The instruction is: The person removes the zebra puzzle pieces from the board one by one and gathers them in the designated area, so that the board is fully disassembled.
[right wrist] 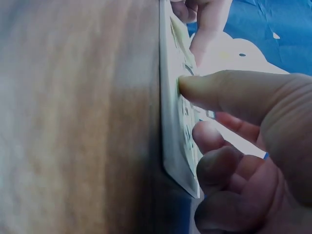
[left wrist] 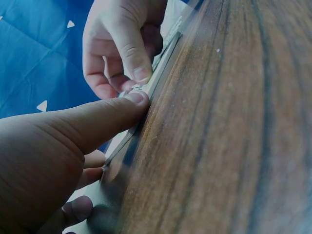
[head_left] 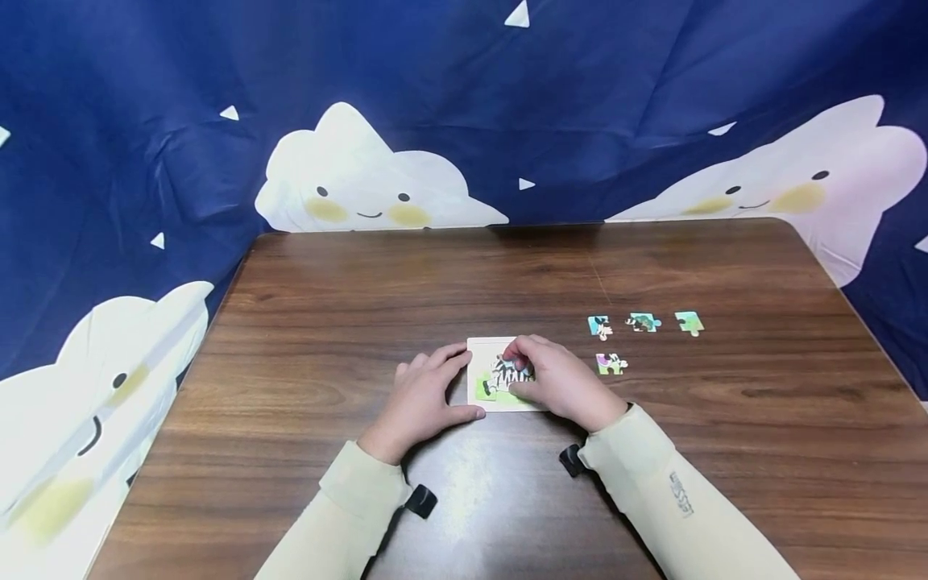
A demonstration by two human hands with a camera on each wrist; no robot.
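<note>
A white puzzle board lies on the table in front of me, its joined pieces showing a black-and-white striped animal on green. My left hand holds the board's left side, thumb at the near corner and index finger at the far corner. Over the right part of the board, my right hand pinches a puzzle piece between thumb and fingers, low against the board; the hand covers much of it. In the right wrist view, the right thumb touches the pieces on the board.
Several loose puzzle pieces lie right of the board: a blue one, a blue-green one, a green one and a purple-edged one. A blue cloud-patterned cloth hangs behind the brown wooden table.
</note>
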